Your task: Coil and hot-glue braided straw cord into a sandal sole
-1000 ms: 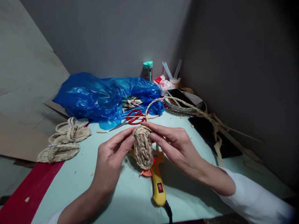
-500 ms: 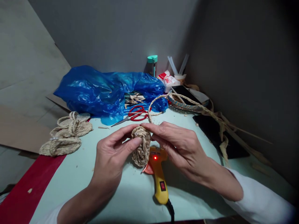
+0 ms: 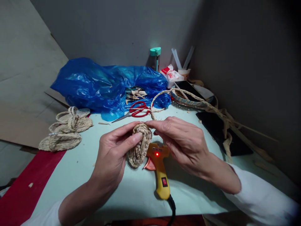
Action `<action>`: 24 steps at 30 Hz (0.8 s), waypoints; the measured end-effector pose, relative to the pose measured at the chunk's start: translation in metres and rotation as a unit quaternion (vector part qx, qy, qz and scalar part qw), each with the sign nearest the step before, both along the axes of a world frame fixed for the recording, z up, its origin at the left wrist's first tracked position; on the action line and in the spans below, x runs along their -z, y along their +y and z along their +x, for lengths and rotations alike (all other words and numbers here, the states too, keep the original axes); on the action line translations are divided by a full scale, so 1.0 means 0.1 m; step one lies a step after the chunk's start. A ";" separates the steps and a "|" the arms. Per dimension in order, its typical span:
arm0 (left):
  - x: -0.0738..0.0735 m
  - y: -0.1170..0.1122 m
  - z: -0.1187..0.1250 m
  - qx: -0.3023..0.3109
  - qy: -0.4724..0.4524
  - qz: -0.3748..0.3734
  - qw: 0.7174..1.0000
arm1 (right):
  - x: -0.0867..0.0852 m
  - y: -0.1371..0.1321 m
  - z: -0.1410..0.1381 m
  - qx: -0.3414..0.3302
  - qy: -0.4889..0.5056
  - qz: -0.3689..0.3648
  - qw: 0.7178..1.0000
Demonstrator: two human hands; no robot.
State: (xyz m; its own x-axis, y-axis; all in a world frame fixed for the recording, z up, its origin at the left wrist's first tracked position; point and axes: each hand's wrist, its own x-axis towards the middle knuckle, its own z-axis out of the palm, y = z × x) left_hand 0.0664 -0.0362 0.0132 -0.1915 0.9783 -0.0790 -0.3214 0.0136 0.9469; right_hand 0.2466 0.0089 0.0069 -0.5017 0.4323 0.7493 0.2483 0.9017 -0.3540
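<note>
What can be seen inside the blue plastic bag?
Pale strips show in the opening of the blue plastic bag. Whatever else it holds is covered by the bag itself and cannot be made out.

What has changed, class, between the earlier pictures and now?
The thumb of the left hand has moved from the edge of the woven piece onto its face. The piece's lower end has swung left, uncovering more of the glue gun. The left hand keeps its hold; glue gun and scissors lie where they were.
</note>
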 end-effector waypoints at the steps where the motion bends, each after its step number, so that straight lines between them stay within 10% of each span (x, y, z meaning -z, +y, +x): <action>1: 0.00 0.00 0.00 0.000 0.002 -0.002 1.000 | 0.00 0.01 0.00 0.001 -0.005 0.006 1.000; 24: 0.05 0.04 0.01 -0.010 -0.020 -0.016 1.000 | 0.16 0.02 -0.07 0.004 -0.029 0.058 0.998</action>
